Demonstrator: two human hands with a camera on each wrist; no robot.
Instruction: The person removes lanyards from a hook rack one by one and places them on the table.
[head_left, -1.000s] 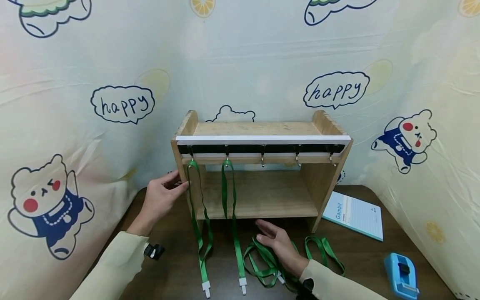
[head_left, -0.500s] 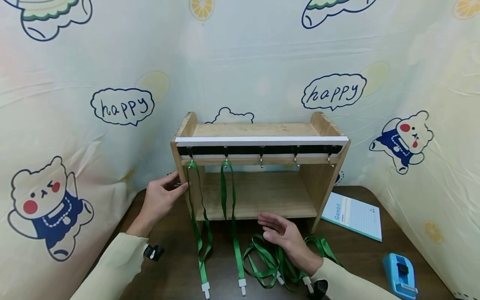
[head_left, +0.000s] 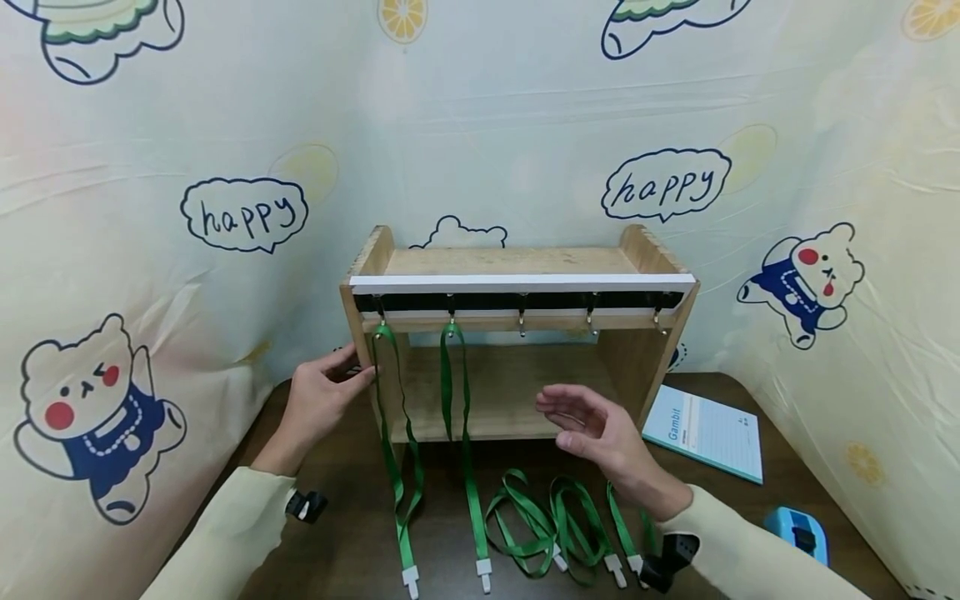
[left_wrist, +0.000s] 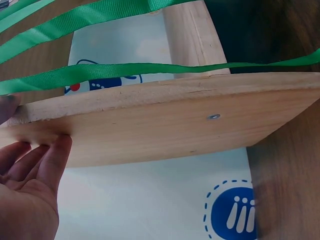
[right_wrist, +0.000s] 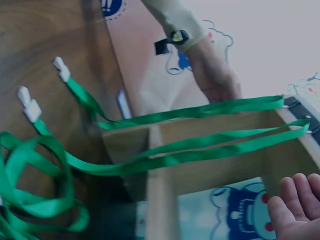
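My left hand point(head_left: 322, 400) holds the left side panel of a small wooden shelf point(head_left: 510, 392); in the left wrist view the fingers point(left_wrist: 57, 155) lie against the panel's outer face and the thumb is at its front edge. My right hand point(head_left: 611, 442) hovers in front of the shelf's lower right part, fingers loosely bent, holding nothing. Two green lanyards, a left one point(head_left: 407, 542) and a second one point(head_left: 472, 500), hang from the two leftmost hooks, white clips downward. Loose green lanyards point(head_left: 517, 525) lie coiled on the table below the right hand.
Along the shelf's front runs a black and white strip point(head_left: 555, 301) with several metal hooks; those right of the second lanyard are bare. A notepad point(head_left: 705, 433) lies right of the shelf. A blue tape dispenser point(head_left: 795, 529) is partly behind the right sleeve. Printed cloth surrounds the table.
My right hand has risen from the coiled lanyards, up and to the right, uncovering more of them. The left hand stays on the shelf's side panel.
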